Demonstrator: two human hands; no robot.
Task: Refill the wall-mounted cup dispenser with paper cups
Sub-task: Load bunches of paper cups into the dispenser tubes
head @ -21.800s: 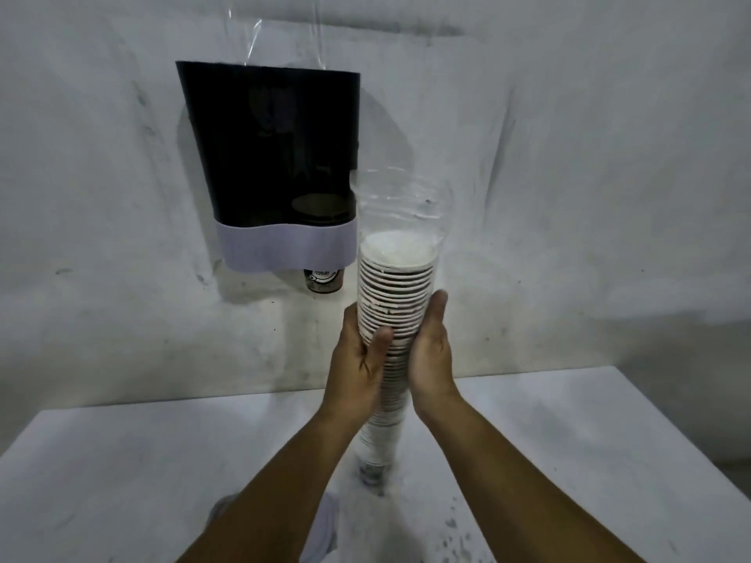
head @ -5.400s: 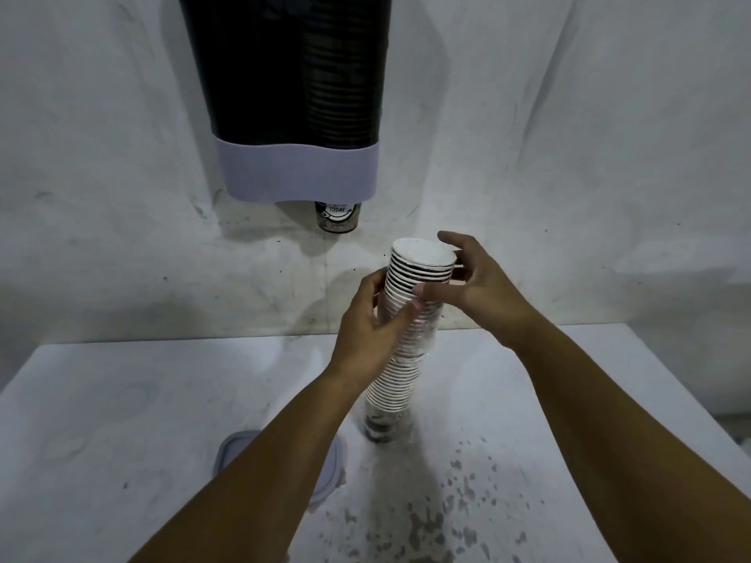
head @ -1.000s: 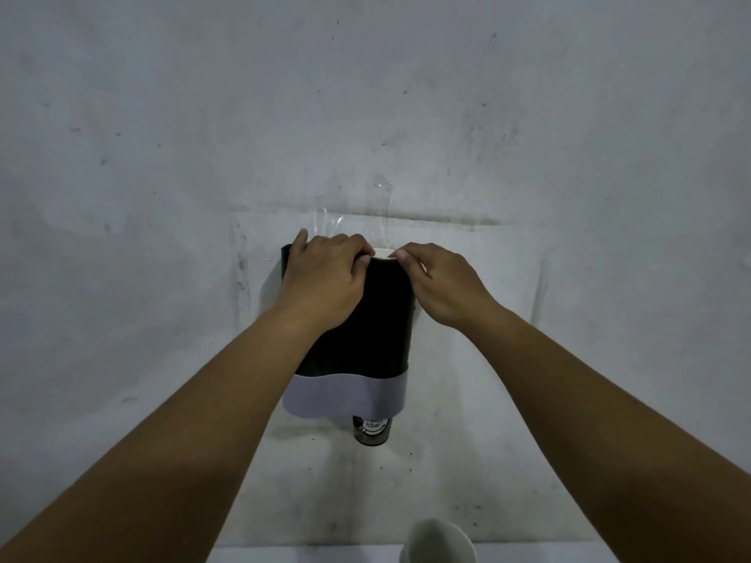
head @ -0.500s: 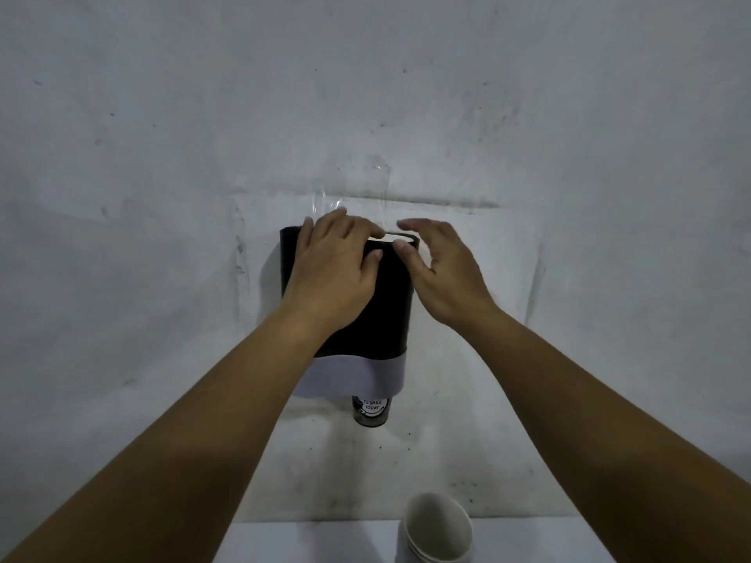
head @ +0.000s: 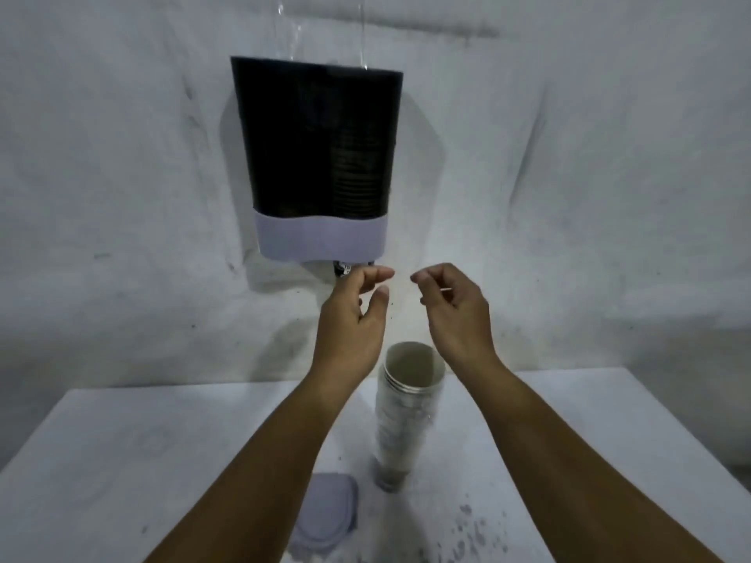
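Note:
The dark cup dispenser with a pale lower band hangs on the wall, and stacked cup rims show faintly through its right side. One cup's bottom pokes out underneath. A tall stack of paper cups stands upright on the white table. My left hand and my right hand hover just below the dispenser and above the stack, fingers loosely curled, holding nothing.
A greyish plastic lid lies on the table near the stack's base. Dark specks mark the table at the front right. Strips of clear tape run up the wall above the dispenser.
Both hands have left the dispenser's top and dropped below it, apart and empty. My view has tilted down, so the table and cup stack now show.

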